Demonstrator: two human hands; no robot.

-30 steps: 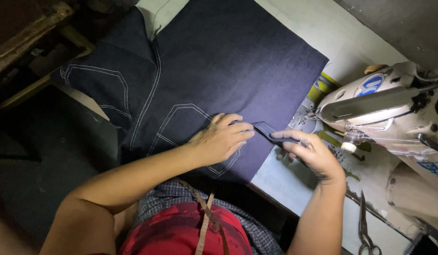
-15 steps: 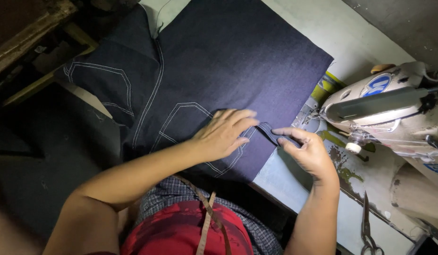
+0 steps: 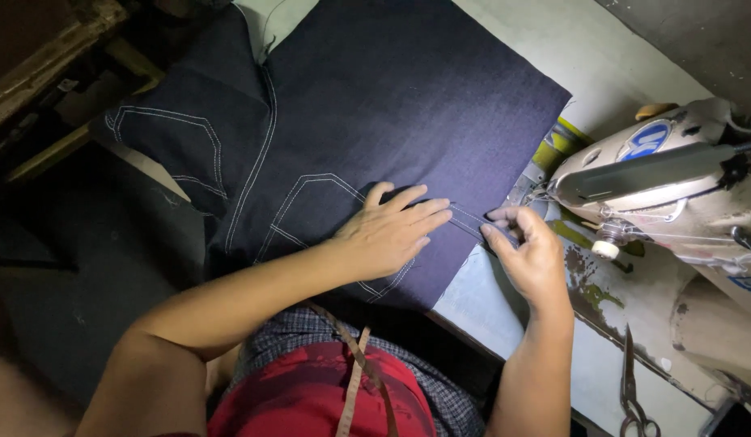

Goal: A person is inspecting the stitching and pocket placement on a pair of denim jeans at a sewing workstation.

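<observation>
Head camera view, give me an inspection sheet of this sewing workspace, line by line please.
Surface: pale sewing table, paint worn and stained near the machine.
Job's things: dark denim panel with stitched pockets lies flat on the table and hangs over its left edge; a narrow denim strip sits at its right edge.
Clutter: scissors lie at the table's lower right; a measuring tape hangs down the person's front.
Grippers: left hand lies flat on the denim; right hand pinches the strip's end.
Cables: nothing seen.
Surroundings: sewing machine at right; wooden frame at upper left; dark floor below.
</observation>
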